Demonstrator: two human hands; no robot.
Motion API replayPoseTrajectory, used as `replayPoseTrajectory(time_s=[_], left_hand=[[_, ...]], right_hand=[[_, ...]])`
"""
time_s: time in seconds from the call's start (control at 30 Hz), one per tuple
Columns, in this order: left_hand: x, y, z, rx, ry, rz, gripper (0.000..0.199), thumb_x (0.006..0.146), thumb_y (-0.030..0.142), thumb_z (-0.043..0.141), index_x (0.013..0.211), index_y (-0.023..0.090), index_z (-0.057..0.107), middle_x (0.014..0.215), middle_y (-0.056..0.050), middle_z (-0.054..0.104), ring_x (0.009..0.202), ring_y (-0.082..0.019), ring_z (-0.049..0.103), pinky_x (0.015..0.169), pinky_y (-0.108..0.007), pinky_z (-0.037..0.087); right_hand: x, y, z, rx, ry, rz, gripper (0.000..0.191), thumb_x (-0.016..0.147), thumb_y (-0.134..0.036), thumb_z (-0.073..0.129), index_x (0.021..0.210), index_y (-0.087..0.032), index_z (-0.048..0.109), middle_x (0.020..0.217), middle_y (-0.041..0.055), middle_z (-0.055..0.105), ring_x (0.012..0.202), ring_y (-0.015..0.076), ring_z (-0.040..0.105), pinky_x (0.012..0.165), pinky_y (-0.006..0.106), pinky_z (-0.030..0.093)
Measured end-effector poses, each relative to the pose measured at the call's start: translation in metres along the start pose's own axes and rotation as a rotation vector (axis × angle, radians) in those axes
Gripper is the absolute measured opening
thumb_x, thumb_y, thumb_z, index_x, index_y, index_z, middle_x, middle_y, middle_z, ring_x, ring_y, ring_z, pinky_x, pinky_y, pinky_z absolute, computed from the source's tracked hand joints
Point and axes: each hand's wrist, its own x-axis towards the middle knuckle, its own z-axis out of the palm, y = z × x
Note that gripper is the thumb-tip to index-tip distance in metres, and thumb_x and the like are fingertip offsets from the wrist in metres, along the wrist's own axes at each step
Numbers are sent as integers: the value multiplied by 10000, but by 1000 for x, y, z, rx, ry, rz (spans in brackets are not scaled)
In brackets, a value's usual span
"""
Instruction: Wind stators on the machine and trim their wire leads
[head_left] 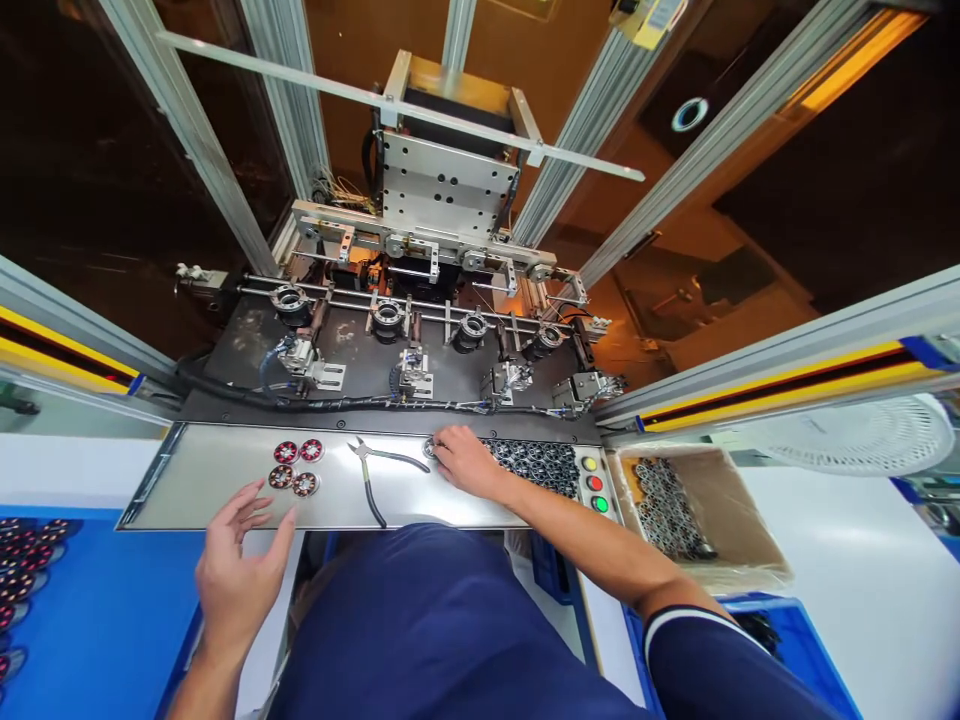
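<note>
My left hand [244, 565] is open, thumb and fingers apart, just in front of several wound motor stators [285, 453] with red or copper-coloured coils on the metal tray [202, 475]. Nothing shows in its grasp. At the back of the tray my right hand [466, 460] has its fingers bent around a small unwound stator core [430, 449], partly hidden by the fingertips. Between the hands lie diagonal cutters [371, 455] with spread handles. Many dark stator cores [532, 463] are packed in rows right of my right hand.
Behind the tray stands a winding machine with several round holders [388, 320]. Yellow, red and green buttons [595, 483] sit at the tray's right end. A lined box [739, 510] of cores stands right; a blue surface [97, 610] with wound stators is left. Yellow light-curtain bars [787, 385] flank the opening.
</note>
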Motion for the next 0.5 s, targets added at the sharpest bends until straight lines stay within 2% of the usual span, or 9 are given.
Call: replayPoseTrajectory(time_s=[0.13, 0.3, 0.4, 0.5], left_hand=[[-2, 19, -4, -16, -8, 31, 614, 805, 473, 718, 1321, 197, 532, 1298, -134, 656, 999, -273, 693, 925, -449, 566], [-13, 20, -9, -30, -36, 83, 548, 818, 445, 719, 1287, 214, 553, 1259, -121, 675, 990, -265, 685, 927, -450, 552], [-13, 21, -11, -44, -117, 15, 484, 819, 482, 707, 1220, 231, 604, 1217, -107, 692, 962, -263, 681, 950, -469, 534], [-5, 37, -10, -73, -234, -9, 460, 826, 512, 693, 1196, 244, 635, 1188, -94, 716, 979, -264, 695, 914, -436, 560]], right_hand=[[13, 0, -13, -29, -74, -50, 400, 893, -255, 707, 1240, -108, 571, 1241, 178, 560, 1104, 290, 471, 895, 416, 386], [28, 10, -25, -69, -169, -230, 191, 905, -205, 659, 1077, -125, 641, 1051, 124, 630, 989, 258, 504, 854, 384, 383], [35, 9, -33, -99, -149, -293, 139, 880, -185, 642, 985, -94, 655, 969, 144, 635, 925, 256, 513, 838, 384, 394], [46, -7, -56, -109, -70, -341, 187, 867, -255, 631, 946, -87, 651, 917, 153, 625, 874, 258, 509, 809, 390, 405]])
